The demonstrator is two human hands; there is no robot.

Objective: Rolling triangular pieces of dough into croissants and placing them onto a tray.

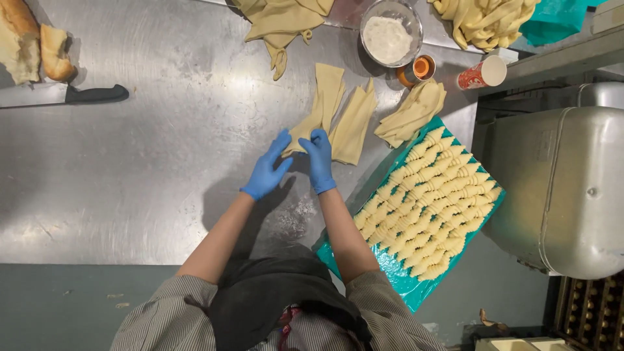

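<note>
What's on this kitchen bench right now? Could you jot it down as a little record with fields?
Surface: steel table
Left hand: blue glove, gripping the near end of a dough strip
Right hand: blue glove, on the same strip end
Beside strip: second dough strip
Right side: teal tray with rows of shaped dough pieces
Far edge: bowl of flour, paper cup
Far left: knife, bread

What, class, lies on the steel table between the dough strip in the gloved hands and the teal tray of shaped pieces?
Only a second dough triangle, just right of the held dough strip; otherwise bare table reaches the tray.
</note>
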